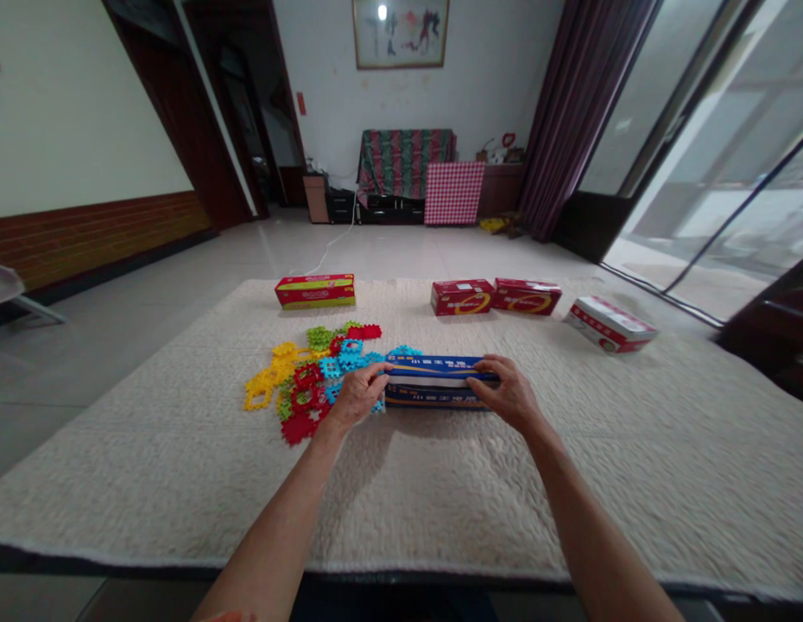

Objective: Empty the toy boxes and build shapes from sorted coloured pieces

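A long blue carton (433, 382) with a pale band across its middle lies flat on a cream shaggy rug (148, 484). My left hand (358, 396) grips its left end, and my right hand (508, 396) rests over its right end with the fingers on top. Just left of the carton is a loose heap of interlocking plastic pieces (304, 380) in red, yellow, green and blue. My left hand touches the edge of that heap. The carton's underside is hidden.
Beyond the heap, a red and yellow box (314, 292) lies on the rug. Two red boxes (485, 297) sit side by side to the right of it, and a white and red box (610, 324) lies tilted further right. The rug's near edge runs below my forearms.
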Demonstrator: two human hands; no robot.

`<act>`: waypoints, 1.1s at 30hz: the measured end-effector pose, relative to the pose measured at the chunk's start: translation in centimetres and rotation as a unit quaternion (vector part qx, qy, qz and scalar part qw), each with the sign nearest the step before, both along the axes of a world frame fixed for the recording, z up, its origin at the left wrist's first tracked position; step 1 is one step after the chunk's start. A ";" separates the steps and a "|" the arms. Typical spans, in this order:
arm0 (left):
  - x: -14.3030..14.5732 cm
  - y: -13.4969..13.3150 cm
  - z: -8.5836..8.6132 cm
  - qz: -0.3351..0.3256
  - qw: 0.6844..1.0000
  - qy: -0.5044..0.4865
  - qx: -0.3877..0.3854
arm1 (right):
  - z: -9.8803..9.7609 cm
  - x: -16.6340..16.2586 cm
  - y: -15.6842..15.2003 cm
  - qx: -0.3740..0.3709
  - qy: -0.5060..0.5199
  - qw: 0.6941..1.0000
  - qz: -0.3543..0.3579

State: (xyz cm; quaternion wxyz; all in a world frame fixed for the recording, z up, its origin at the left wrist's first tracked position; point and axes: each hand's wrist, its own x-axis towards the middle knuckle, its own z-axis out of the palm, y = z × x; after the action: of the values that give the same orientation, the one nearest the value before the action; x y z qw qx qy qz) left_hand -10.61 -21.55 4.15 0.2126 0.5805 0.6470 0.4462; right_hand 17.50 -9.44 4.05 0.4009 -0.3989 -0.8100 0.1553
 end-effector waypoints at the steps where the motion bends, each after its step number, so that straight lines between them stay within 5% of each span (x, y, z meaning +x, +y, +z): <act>1: 0.1 0.0 0.1 -0.003 1.000 -0.011 -0.009 | 0.1 0.1 0.1 0.000 -0.008 1.000 0.006; 10: 0.1 0.5 0.0 -0.004 1.000 0.011 0.008 | 0.3 -0.1 0.7 0.016 -0.078 0.997 0.019; 23: -0.7 0.2 -0.9 -0.034 0.992 -0.116 -0.040 | -0.9 0.7 -1.1 0.012 -0.141 0.987 0.075; 28: -1.1 0.5 -0.5 -0.043 0.996 -0.072 -0.023 | 1.8 0.2 -1.3 -0.004 -0.250 0.967 0.048; 33: -2.2 1.6 0.7 -0.065 0.997 -0.023 -0.019 | 5.2 -2.0 -0.1 -0.019 -0.343 0.933 0.105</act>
State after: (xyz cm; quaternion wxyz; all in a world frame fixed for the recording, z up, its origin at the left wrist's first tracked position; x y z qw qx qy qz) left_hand -12.77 -19.98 4.85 0.2670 0.6066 0.6117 0.4320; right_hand 15.51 -9.58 9.22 0.0723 -0.3479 -0.9325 0.0652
